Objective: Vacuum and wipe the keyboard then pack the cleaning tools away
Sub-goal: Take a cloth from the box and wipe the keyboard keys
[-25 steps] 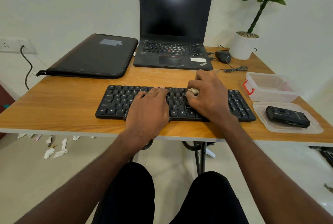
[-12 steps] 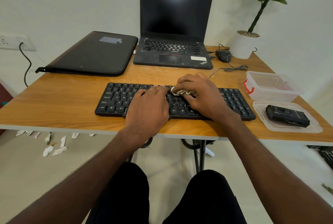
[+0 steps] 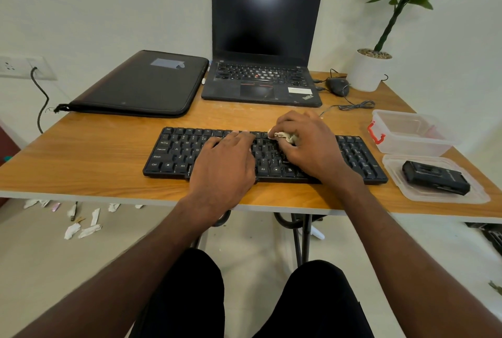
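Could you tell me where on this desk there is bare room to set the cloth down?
Bare wood lies left of the keyboard, in front of the sleeve, and between keyboard and laptop. The right edge is crowded: tub, lid, mouse.

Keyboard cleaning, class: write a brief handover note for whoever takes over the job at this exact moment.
Left hand: flat on the keyboard, steadying it.
Right hand: grips a crumpled wipe on the upper key rows.
Small black vacuum: lies on the clear lid; the open plastic container stands behind it.
Underway: wiping.
Left: finish wiping, pack the tools into the container, close it.
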A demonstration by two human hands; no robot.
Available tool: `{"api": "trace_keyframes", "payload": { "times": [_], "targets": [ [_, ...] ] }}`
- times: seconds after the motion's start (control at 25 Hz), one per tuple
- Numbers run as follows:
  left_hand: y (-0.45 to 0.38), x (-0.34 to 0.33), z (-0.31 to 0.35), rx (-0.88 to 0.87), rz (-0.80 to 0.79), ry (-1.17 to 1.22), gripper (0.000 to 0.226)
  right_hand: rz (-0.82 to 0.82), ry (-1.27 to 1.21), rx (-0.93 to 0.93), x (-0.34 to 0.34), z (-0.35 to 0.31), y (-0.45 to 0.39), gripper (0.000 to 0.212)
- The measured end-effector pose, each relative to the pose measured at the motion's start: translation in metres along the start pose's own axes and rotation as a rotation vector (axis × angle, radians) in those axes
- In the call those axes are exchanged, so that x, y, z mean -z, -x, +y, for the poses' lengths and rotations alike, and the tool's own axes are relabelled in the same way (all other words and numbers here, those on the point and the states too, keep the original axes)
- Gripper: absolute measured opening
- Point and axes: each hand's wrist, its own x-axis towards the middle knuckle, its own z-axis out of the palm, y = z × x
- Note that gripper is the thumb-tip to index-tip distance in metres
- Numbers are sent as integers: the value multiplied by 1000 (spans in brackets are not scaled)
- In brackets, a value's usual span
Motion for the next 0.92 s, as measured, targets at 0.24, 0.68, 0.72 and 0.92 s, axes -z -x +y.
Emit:
{"api": "trace_keyframes", "payload": {
  "times": [0.24,0.68,0.72,0.92],
  "targets": [
    [0,-1,0,2,3,2,46,100,-34,-158,-2,5,-3,31],
    [-1,0,0,5,0,-4,47,15,-118,-90,-1,4,-2,31],
    [-1,0,0,3,-1,0,47,59,-65,-150,-2,5,-2,29],
    [-1,-1,0,2,2,-2,46,159,-264,-147,3,5,1,18]
  ]
}}
